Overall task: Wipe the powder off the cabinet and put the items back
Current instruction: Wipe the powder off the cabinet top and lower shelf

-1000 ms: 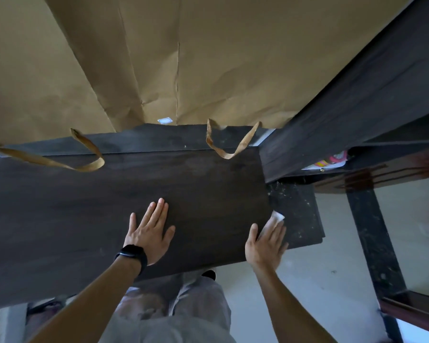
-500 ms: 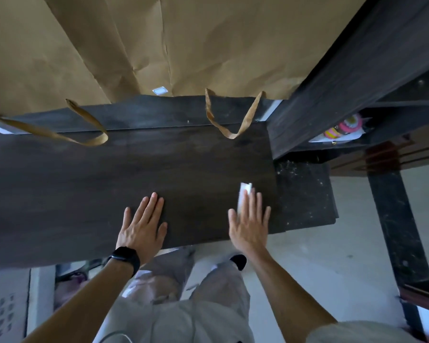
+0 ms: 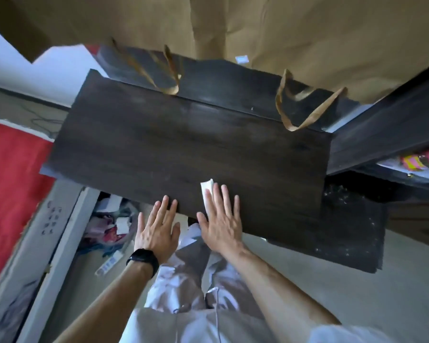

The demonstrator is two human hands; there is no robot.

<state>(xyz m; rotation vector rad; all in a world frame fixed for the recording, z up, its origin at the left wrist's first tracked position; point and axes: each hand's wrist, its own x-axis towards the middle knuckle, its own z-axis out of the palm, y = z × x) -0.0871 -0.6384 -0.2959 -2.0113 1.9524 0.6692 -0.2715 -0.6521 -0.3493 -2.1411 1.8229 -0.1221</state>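
Right hand first: grip wide and flat, fingers straight and spread, pressing a folded white wipe onto the dark cabinet top just inside its near edge. Only the wipe's far end shows, poking out past the index finger; the rest is hidden under the palm. Just beside it is the left hand, grip just as wide, holding nothing, straight fingertips resting on the near edge while the palm hangs off it, a black watch on the wrist. Any powder on the cabinet top is hard to make out: there's a faint pale haze towards the far edge, nothing sharper. Along that far edge a brown paper bag fills the view, cut off by the top of the picture, with its two paper handles drooping onto the dark wood. Off the right end a lower dark ledge carries scattered pale specks. Above it, something brightly coloured is blurred and cut off by the right side. Below the left end is an open box of jumbled clutter, too blurred to sort out.
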